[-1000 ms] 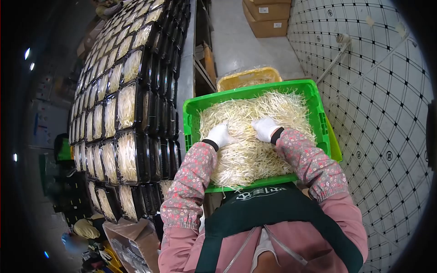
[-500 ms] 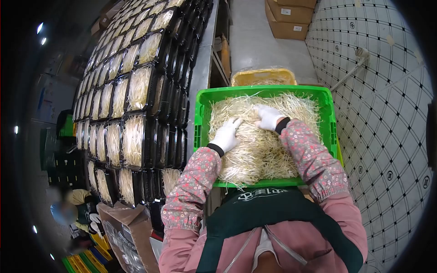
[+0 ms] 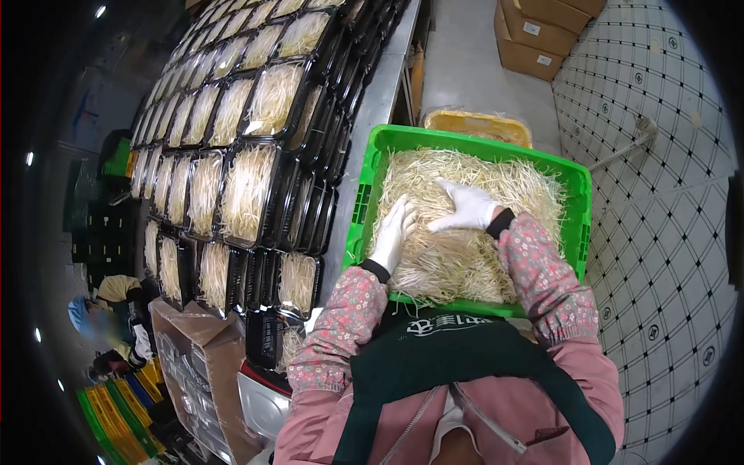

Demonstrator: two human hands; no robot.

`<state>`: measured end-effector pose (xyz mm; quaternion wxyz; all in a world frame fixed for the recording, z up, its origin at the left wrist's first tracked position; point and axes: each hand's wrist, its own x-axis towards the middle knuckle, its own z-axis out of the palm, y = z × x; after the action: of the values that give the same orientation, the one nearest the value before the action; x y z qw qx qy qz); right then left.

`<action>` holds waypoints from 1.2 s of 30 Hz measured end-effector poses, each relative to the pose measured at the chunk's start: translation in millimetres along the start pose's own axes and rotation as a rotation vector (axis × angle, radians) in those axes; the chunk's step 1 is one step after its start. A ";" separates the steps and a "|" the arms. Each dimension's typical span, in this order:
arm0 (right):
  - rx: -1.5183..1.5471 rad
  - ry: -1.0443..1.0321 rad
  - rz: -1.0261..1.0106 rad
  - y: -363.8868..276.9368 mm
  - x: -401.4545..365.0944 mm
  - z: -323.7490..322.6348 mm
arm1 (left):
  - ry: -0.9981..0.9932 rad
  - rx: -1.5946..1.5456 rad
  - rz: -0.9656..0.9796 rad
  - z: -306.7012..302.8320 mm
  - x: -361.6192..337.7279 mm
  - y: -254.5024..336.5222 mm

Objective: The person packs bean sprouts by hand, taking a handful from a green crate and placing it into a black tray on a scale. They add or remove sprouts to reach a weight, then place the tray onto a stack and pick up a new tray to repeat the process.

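Note:
A green crate [image 3: 575,256] in front of me is filled with pale bean sprouts [image 3: 442,260]. My left hand [image 3: 394,232], in a white glove, rests on the sprouts near the crate's left side, its fingers stretched out. My right hand [image 3: 466,207], gloved too, lies over the middle of the sprouts with thumb and fingers spread apart. Both hands are open, with no clump held between the fingers.
Stacked black trays of sprouts [image 3: 246,194] fill the left side. Beyond the crate is a yellow basket [image 3: 480,124]. Cardboard boxes [image 3: 542,35] stand at the back. A co-worker [image 3: 116,310] and a carton of clear plastic [image 3: 225,349] are at lower left.
The view has turned, so the crate appears tilted. My right hand's thumb and fingers have spread, and my left hand sits nearer the crate's left side with its fingers straighter.

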<state>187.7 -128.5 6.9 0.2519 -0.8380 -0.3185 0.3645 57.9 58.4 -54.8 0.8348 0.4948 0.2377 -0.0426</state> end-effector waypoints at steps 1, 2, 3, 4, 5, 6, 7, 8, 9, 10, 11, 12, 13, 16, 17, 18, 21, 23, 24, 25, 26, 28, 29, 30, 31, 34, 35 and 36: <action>-0.169 0.036 0.013 -16.5 -11.6 2.3 | 0.001 -0.053 -0.018 -6.2 -7.4 3.1; -0.338 0.075 0.025 -32.9 -21.0 9.5 | -0.009 -0.062 0.021 -10.6 -13.8 5.8; -0.416 0.125 0.018 -42.2 -25.8 22.1 | -0.020 -0.070 0.060 -13.9 -20.0 9.3; -0.453 0.128 0.034 -48.9 -26.1 30.5 | -0.034 -0.078 0.101 -13.7 -27.6 17.6; -0.490 0.132 0.050 -53.6 -24.4 38.6 | -0.036 -0.016 0.171 -13.8 -37.3 26.0; -0.527 0.134 0.065 -55.8 -21.2 45.2 | -0.023 -0.002 0.206 -19.0 -46.1 29.7; -0.471 0.162 0.082 -46.1 -13.3 41.9 | 0.004 0.038 0.206 -18.8 -61.0 41.0; -0.392 0.146 0.102 -34.5 -3.6 32.9 | 0.029 0.079 0.205 -20.4 -76.3 51.5; -0.314 0.136 0.124 -21.7 7.3 19.3 | 0.028 0.162 0.256 -29.9 -88.7 53.4; -0.237 0.126 0.146 -10.2 15.7 8.0 | 0.021 0.151 0.289 -39.5 -102.6 56.3; -0.302 0.163 0.183 -0.8 21.6 0.7 | 0.049 0.183 0.302 -49.0 -117.7 60.9; -0.368 0.197 0.219 7.5 26.9 -5.1 | 0.080 0.212 0.314 -58.1 -133.4 66.0; -0.436 0.229 0.254 14.9 30.6 -7.5 | 0.136 0.215 0.342 -65.9 -149.6 70.9; -0.283 0.227 0.165 23.8 35.8 -3.4 | 0.353 0.238 0.458 -95.2 -199.4 81.3; -0.198 0.164 0.216 15.8 31.3 -4.2 | 0.494 0.247 0.515 -112.2 -214.0 77.0; -0.205 0.183 0.165 13.5 27.2 2.7 | 0.641 0.257 0.573 -127.7 -228.1 73.1; -0.225 0.239 -0.035 18.2 9.5 26.5 | 1.117 0.255 0.734 -165.6 -273.9 62.7; -0.169 0.221 -0.139 21.7 0.5 32.7 | 1.381 0.332 0.798 -204.7 -303.6 40.3; -0.112 0.177 -0.156 23.4 -1.2 29.8 | 1.547 0.419 0.796 -224.8 -319.9 26.7; -0.017 0.143 -0.257 29.8 2.9 31.2 | 1.646 0.399 0.736 -231.2 -335.9 19.8; 0.080 0.116 -0.345 34.1 8.6 33.5 | 1.729 0.367 0.684 -236.8 -345.8 11.9; -0.202 0.130 -0.284 31.8 8.0 36.4 | 1.845 0.386 0.732 -278.1 -360.5 -35.3; -0.364 0.146 -0.193 4.7 -2.1 39.6 | 1.877 0.368 0.665 -277.9 -364.5 -43.0; -0.236 0.129 -0.187 5.1 1.5 43.5 | 1.892 0.346 0.595 -276.7 -366.9 -49.0; -0.112 0.121 -0.171 10.5 7.1 43.9 | 1.891 0.316 0.528 -279.5 -368.0 -55.2; -0.092 0.219 -0.113 21.5 11.0 43.6 | 1.844 0.482 0.518 -281.7 -357.1 -48.9; -0.084 0.161 0.018 2.7 2.2 36.7 | 1.782 0.494 0.558 -284.7 -351.3 -44.7; -0.158 0.231 -0.013 8.3 -0.8 40.3 | 1.660 0.318 0.661 -299.1 -341.9 -45.4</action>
<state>159.0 -126.9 -22.6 0.2223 -0.8897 -0.3204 0.2375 -364.1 232.4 -60.1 0.2868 0.5190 0.5999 0.5371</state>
